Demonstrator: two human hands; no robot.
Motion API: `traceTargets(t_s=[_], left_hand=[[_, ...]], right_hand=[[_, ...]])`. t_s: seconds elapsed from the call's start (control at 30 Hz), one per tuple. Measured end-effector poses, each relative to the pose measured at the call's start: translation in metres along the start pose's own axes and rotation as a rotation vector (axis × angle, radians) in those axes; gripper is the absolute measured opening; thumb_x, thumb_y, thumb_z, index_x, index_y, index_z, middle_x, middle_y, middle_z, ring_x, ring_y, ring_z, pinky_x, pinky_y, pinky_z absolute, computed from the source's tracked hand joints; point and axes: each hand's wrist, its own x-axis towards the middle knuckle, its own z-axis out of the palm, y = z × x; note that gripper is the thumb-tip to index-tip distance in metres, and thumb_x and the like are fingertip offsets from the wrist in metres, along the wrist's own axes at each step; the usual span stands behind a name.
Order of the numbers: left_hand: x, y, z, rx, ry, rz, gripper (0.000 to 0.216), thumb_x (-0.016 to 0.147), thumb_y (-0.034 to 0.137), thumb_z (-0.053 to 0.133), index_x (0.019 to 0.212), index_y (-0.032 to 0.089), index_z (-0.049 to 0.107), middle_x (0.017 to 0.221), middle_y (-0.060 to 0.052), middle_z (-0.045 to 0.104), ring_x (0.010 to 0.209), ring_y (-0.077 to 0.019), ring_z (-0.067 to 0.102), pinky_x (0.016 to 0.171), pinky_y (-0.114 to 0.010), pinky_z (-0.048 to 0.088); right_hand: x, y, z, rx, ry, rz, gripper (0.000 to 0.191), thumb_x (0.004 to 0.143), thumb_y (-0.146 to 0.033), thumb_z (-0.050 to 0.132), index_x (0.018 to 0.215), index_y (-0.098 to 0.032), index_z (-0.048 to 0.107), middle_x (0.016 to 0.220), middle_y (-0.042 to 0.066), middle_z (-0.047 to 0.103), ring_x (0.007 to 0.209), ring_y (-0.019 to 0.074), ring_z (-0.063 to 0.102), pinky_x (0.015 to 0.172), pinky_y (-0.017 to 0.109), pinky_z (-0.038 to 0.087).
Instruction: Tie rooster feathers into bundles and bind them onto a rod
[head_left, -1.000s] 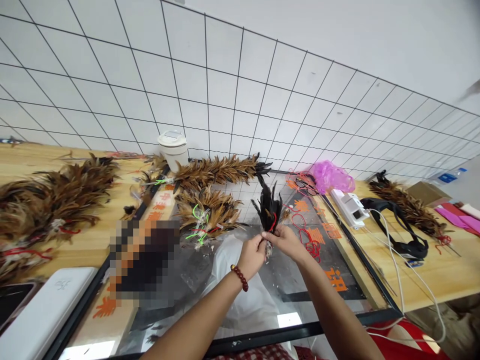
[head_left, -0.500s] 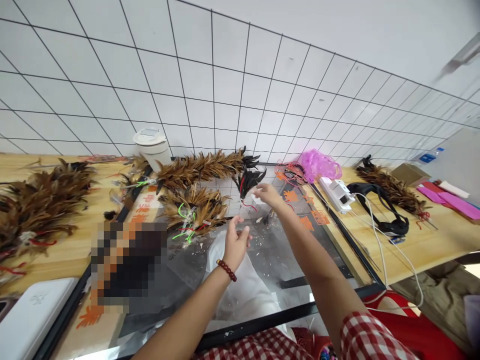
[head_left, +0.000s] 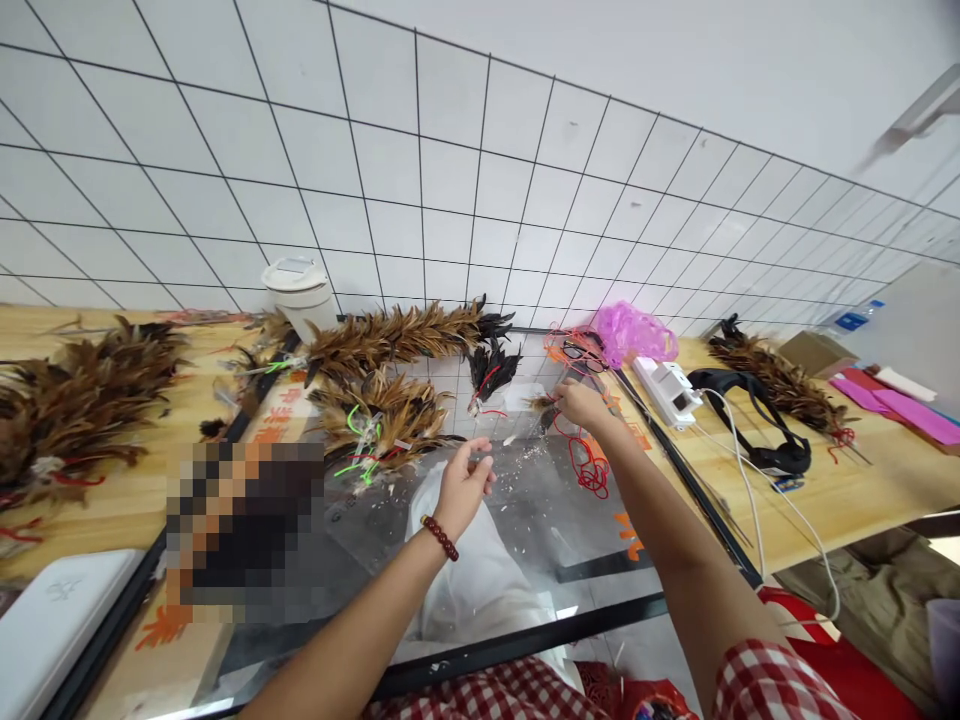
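Observation:
My right hand (head_left: 586,407) is closed, its fingertips at a small brown feather tuft (head_left: 543,404) over the glass tabletop (head_left: 525,520). A loose coil of red string (head_left: 589,468) lies just below that hand. Nearer to me, my left hand (head_left: 466,482) hovers with loosely curled fingers apart and nothing in them. Between and beyond the hands rests a black feather bundle (head_left: 493,372) wound with red string. To the left lies a brown feather bunch (head_left: 394,412) with green and red ties, and behind it a long brown feather garland (head_left: 397,335).
A white lidded canister (head_left: 298,295) stands by the wire grid. Orange string and a pink plastic bag (head_left: 636,333) lie at the back right, beside a white power strip (head_left: 666,390) and black strap (head_left: 757,415). More feather garlands (head_left: 90,400) flank both sides. White scraps dot the glass.
My right hand has moved right and toward me, away from the black feather bundle, to the small brown tuft. The red string coil has come into view. My left hand stays nearly still.

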Motion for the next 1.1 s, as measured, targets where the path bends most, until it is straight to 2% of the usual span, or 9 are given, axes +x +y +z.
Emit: traceTargets(t_s=[0.07,0.13,0.27,0.33,0.43,0.53,0.73,0.93,1.1], left_hand=[[0.000,0.005,0.003,-0.013,0.018,-0.012,0.032,0.069,0.031,0.068,0.096,0.014,0.063,0.096,-0.008,0.067,0.053,-0.0085,0.055,0.044,-0.022,0.043],[0.004,0.012,0.008,-0.029,0.020,-0.018,0.028,0.068,0.032,0.069,0.089,0.013,0.066,0.085,-0.007,0.068,0.052,-0.0090,0.055,0.044,-0.022,0.042],[0.020,0.029,0.024,-0.082,0.008,-0.023,0.024,0.067,0.034,0.072,0.079,0.012,0.070,0.074,-0.006,0.067,0.050,-0.0087,0.053,0.043,-0.021,0.038],[0.030,0.034,0.031,-0.132,0.017,-0.040,0.028,0.065,0.035,0.075,0.079,0.012,0.071,0.074,-0.006,0.067,0.051,-0.0088,0.053,0.044,-0.021,0.037],[0.041,0.034,0.036,-0.180,-0.014,-0.021,0.035,0.059,0.038,0.079,0.082,0.012,0.071,0.071,-0.003,0.065,0.055,-0.0090,0.053,0.046,-0.021,0.038],[0.048,0.027,0.036,-0.205,-0.045,-0.009,0.036,0.054,0.041,0.082,0.069,0.012,0.068,0.061,-0.001,0.060,0.053,-0.0078,0.050,0.047,-0.020,0.038],[0.057,0.014,0.027,-0.348,0.026,-0.067,0.040,0.048,0.042,0.085,0.061,0.012,0.062,0.055,0.001,0.056,0.048,-0.0070,0.046,0.047,-0.022,0.036],[0.056,0.004,0.025,-0.171,0.002,0.073,0.039,0.055,0.041,0.081,0.045,0.014,0.054,0.045,0.003,0.048,0.045,-0.0072,0.043,0.048,-0.023,0.034],[0.057,0.004,0.020,-0.272,-0.010,0.073,0.030,0.057,0.038,0.081,0.058,0.014,0.063,0.052,0.004,0.051,0.047,-0.0063,0.043,0.049,-0.022,0.034]], right_hand=[[-0.005,-0.003,0.000,0.058,0.052,0.006,0.016,0.082,-0.020,0.052,0.087,-0.016,0.066,0.096,0.010,0.066,0.085,0.0182,0.061,0.074,0.027,0.044],[-0.016,-0.011,0.003,0.306,0.077,0.017,0.019,0.085,-0.032,0.049,0.087,-0.017,0.062,0.083,0.007,0.065,0.073,0.0156,0.060,0.065,0.026,0.044],[-0.047,-0.040,0.021,1.060,-0.011,0.044,0.031,0.070,-0.047,0.069,0.075,-0.019,0.056,0.065,-0.001,0.060,0.057,0.0112,0.052,0.057,0.024,0.040],[-0.060,-0.054,0.030,1.194,-0.063,0.055,0.033,0.065,-0.047,0.074,0.072,-0.019,0.058,0.064,-0.001,0.060,0.056,0.0100,0.050,0.057,0.024,0.038],[-0.070,-0.070,0.042,1.205,-0.071,0.047,0.033,0.063,-0.047,0.077,0.069,-0.018,0.062,0.061,-0.002,0.058,0.055,0.0094,0.047,0.056,0.024,0.036],[-0.072,-0.076,0.050,1.174,-0.073,0.023,0.033,0.063,-0.047,0.076,0.069,-0.017,0.065,0.060,-0.002,0.057,0.055,0.0094,0.046,0.056,0.024,0.035],[-0.076,-0.074,0.057,1.195,-0.023,0.108,0.038,0.062,-0.051,0.075,0.078,-0.018,0.066,0.068,0.000,0.062,0.059,0.0112,0.049,0.057,0.025,0.036],[-0.081,-0.074,0.061,1.124,-0.097,0.064,0.038,0.068,-0.055,0.071,0.072,-0.017,0.064,0.061,-0.002,0.056,0.058,0.0103,0.046,0.058,0.025,0.033],[-0.083,-0.074,0.062,1.174,-0.156,0.066,0.036,0.066,-0.050,0.074,0.064,-0.017,0.060,0.056,-0.004,0.050,0.053,0.0086,0.040,0.055,0.024,0.030]])
